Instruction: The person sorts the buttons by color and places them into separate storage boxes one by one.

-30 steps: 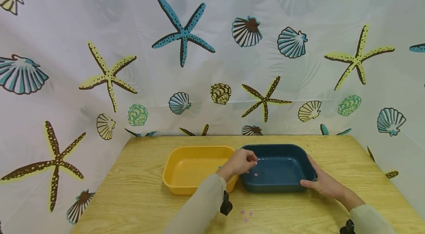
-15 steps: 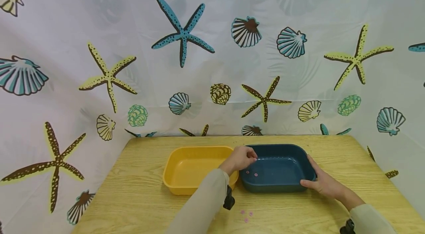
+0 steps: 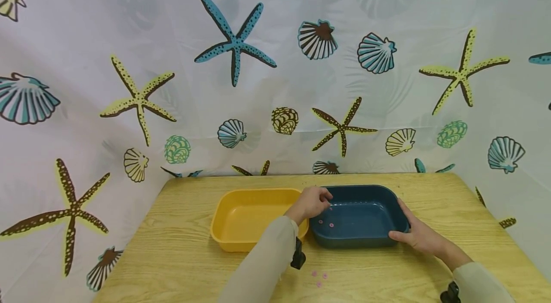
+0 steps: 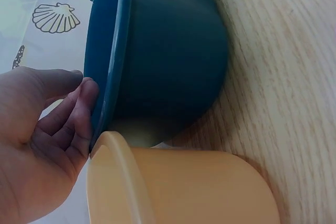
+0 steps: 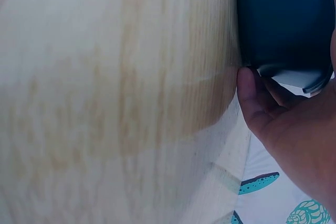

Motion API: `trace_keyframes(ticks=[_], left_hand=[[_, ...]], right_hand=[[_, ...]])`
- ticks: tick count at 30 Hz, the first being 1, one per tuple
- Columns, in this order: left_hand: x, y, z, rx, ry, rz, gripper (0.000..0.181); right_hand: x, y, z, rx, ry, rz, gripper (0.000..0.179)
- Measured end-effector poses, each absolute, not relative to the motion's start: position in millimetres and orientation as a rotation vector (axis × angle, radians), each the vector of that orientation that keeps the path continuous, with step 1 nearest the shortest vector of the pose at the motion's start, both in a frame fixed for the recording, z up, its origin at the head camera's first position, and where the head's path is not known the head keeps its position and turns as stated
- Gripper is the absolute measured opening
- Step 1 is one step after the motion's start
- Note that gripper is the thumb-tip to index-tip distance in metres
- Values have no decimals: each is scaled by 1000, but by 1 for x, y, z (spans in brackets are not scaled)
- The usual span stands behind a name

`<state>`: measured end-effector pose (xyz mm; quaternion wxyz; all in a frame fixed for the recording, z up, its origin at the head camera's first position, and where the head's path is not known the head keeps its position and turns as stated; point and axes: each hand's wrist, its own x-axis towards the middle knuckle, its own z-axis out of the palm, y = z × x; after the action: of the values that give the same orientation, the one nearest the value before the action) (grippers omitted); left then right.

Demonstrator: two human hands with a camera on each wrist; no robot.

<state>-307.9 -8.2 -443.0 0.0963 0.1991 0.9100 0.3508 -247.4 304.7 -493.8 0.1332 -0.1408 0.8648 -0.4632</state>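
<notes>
My left hand (image 3: 311, 203) hovers over the left end of a dark blue plastic tray (image 3: 359, 241). In the left wrist view, its thumb and index fingertips (image 4: 89, 88) come close together near the tray's rim, and no button shows between them. A pink button (image 3: 330, 208) shows just under the fingers. Two more pink buttons (image 3: 331, 225) lie inside the blue tray, towards its left end. My right hand (image 3: 424, 236) holds the tray's right end, thumb at the near side and fingers round the outer wall. The hand itself hides part of the tray's left rim.
A yellow tray (image 3: 238, 247) stands directly left of the blue one, partly covered by my left forearm. Several pink buttons (image 3: 319, 284) lie on the wooden table (image 3: 172, 265) in front. A shell-patterned cloth (image 3: 258, 92) hangs behind the table and at both sides.
My left fingers held a pink button a second ago; they have loosened, and the button now shows below them. The left hand shifted slightly away from me. My right hand stays put.
</notes>
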Motion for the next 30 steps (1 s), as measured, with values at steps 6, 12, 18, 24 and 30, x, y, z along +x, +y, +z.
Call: trace_keyframes(ticks=[6,12,18,24,30], left_hand=[[-305,-11,-440,603,2674,1062,20],[-297,-16,-437,671,2664,1057,17],[-283,-24,-430,749,2611,1040,12],[-265,-34,-424,826,2566,986,8],[-247,-40,-426,904,2488,965,8]], right_hand=[[-247,305,-493,-396,2501,-1340,99],[-247,304,-492,-398,2497,-1332,98],[-247,304,-491,-397,2504,-1322,98],[-246,304,-490,-392,2513,-1312,98],[-246,304,-492,-386,2510,-1323,98]])
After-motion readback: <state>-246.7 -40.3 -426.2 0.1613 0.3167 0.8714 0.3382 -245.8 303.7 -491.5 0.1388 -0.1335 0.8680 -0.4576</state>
